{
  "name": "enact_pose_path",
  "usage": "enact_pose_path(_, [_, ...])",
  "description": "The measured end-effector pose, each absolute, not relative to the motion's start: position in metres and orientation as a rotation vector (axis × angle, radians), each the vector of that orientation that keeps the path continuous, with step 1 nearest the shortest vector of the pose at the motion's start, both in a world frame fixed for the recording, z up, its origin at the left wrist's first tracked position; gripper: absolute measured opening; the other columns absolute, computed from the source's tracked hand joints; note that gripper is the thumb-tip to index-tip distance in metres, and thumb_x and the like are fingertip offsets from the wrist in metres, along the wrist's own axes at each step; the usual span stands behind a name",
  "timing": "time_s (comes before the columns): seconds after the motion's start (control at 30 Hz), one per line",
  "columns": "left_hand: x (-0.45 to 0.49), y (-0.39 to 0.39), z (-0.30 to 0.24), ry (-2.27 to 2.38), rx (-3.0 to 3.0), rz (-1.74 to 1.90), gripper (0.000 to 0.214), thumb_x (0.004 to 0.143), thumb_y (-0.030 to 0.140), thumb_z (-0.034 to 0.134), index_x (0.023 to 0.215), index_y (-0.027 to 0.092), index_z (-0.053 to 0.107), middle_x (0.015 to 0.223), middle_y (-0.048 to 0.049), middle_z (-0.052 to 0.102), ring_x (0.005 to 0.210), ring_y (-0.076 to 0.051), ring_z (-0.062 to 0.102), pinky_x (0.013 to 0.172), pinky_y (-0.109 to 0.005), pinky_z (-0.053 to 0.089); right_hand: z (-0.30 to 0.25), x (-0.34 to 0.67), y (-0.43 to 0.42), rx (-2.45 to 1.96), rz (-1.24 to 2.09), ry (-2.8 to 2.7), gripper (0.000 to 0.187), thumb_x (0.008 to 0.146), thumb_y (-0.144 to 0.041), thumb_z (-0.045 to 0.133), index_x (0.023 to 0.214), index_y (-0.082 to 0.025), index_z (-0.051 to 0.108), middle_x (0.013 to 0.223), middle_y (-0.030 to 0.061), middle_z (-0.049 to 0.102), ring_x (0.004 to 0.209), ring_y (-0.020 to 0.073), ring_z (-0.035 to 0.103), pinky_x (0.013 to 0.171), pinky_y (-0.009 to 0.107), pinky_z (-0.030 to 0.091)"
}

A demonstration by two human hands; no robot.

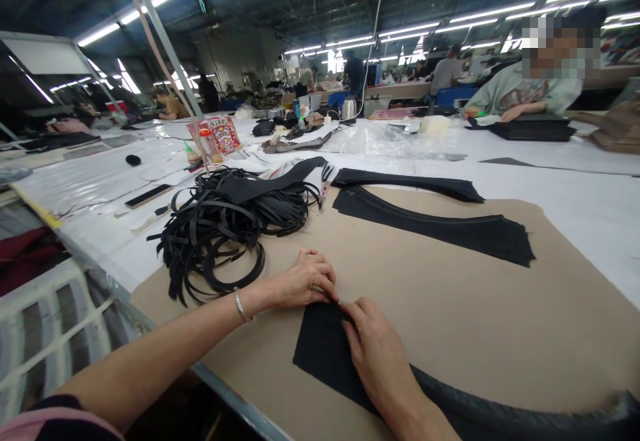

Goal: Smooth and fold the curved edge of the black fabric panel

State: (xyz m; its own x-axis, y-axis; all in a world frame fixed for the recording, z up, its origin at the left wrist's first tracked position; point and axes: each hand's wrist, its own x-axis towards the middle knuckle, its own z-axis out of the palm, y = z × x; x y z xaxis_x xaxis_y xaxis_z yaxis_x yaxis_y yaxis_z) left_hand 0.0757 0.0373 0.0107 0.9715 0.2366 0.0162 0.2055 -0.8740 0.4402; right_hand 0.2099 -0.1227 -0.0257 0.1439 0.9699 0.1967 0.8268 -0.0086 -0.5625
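My left hand (305, 280) and my right hand (377, 348) meet at the upper edge of a flat black fabric or leather panel (323, 354), and their fingertips appear to pinch it. The right hand also covers part of the panel. Both lie on a tan cardboard pattern board (450, 314). A long curved black piece (505, 414) runs along the lower right. Farther up the board lie two long black panels (435, 233). A tangled pile of black strips (225, 218) sits beyond my left wrist.
Small scissors (325, 181) lie beside the pile. White plastic sheeting (550, 208) covers the long table, with bags and a kettle (349, 109) beyond. A white crate (50, 334) is below the table's left edge. A co-worker (525, 88) handles a black stack at the far right.
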Motion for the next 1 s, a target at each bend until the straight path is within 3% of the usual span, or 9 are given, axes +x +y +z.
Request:
enact_pose_path(0.13, [0.068,0.038,0.010,0.223,2.792,0.107,0.026,0.086,0.016,0.061,0.097,0.036,0.072,0.105,0.0011,0.067,0.114,-0.019,0.050,0.112,-0.046,0.003,-0.031,0.208,-0.127,-1.844,0.209,-1.840,0.029,0.088,0.000,0.043,0.097,-0.017,0.064,0.087,0.0055,0.057,0.084,0.0190,0.054,0.078,0.031,0.047])
enact_pose_path(0.4, [0.055,0.049,0.001,0.114,2.950,0.148,0.058,0.079,-0.002,0.048,0.114,0.040,0.065,0.118,0.0014,0.064,0.118,-0.021,0.047,0.111,-0.054,0.004,-0.035,0.206,-0.127,-1.866,0.093,-1.980,0.032,0.084,0.004,0.043,0.101,-0.014,0.063,0.093,0.0081,0.057,0.086,0.0214,0.052,0.081,0.035,0.047])
enact_pose_path(0.73, [0.046,0.052,0.006,0.020,3.110,0.107,0.055,0.087,0.001,0.045,0.122,0.041,0.059,0.129,-0.0007,0.058,0.123,-0.021,0.043,0.111,-0.055,0.001,-0.034,0.206,-0.125,-1.916,0.052,-2.071,0.039,0.083,0.003,0.046,0.116,-0.012,0.061,0.095,0.0095,0.058,0.087,0.0238,0.051,0.080,0.038,0.047])
enact_pose_path(1.0, [0.038,0.060,0.002,0.039,3.149,0.264,0.042,0.086,0.001,0.048,0.105,0.033,0.068,0.128,-0.0015,0.058,0.121,-0.019,0.046,0.112,-0.053,0.005,-0.033,0.206,-0.125,-1.951,-0.025,-2.118,0.043,0.082,0.002,0.048,0.120,-0.013,0.060,0.098,0.0093,0.059,0.089,0.0230,0.051,0.081,0.036,0.044])
